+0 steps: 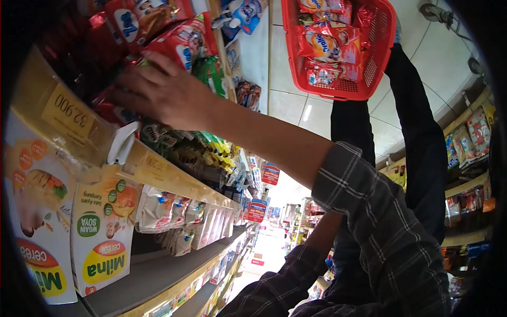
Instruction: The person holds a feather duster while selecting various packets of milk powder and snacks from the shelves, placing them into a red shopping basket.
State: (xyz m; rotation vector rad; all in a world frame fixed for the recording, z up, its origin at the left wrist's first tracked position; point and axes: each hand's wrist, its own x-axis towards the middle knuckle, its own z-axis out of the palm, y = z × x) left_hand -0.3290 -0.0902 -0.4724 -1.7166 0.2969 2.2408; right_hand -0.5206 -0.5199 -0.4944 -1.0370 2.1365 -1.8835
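Note:
My right hand [161, 92] reaches in from the right among red packets on the shelf at the upper left. Its fingers are stretched out and slightly bent over the packets, with some fingertips lost in shadow. Just beyond the knuckles lies a red packet with a blue logo [187, 45], and a green packet [211, 76] is close to the wrist. Of my left arm only a plaid sleeve and part of the forearm show; the hand is hidden behind my right sleeve. A red plastic basket [384, 71] near my foot holds several red-and-orange packets [321, 45].
Upside-down cereal boxes [103, 232] stand on the lower shelf, beneath a price rail [74, 113] with a white clip [122, 142]. Another stocked shelf [465, 185] runs along the right. Pale floor tiles [288, 105] lie between, with a wheeled metal leg [438, 13] at the top right.

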